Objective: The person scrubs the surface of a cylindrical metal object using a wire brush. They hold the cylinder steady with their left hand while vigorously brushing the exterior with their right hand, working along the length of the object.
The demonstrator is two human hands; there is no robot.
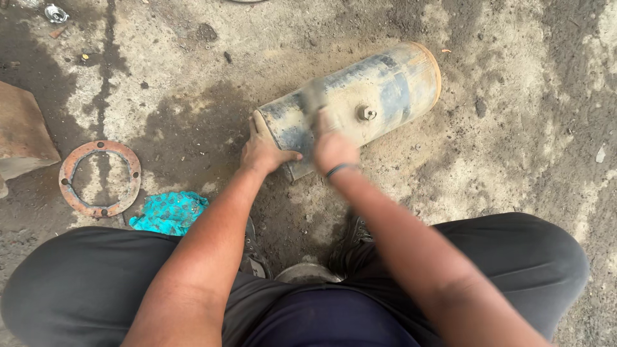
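A person's dark trousers (83, 283) and bent knees fill the bottom of the view, squatting over a dirty concrete floor (514, 128) stained with dark oil patches. A worn metal tank (360, 103), pale with blue patches, lies on its side on the floor just ahead. The left hand (263, 151) grips the tank's near end, fingers wrapped on its rim. The right hand (333, 148) is blurred, closed around a tool (315, 96) over the tank. A rusty ring (99, 178) and teal cloth (168, 212) lie left.
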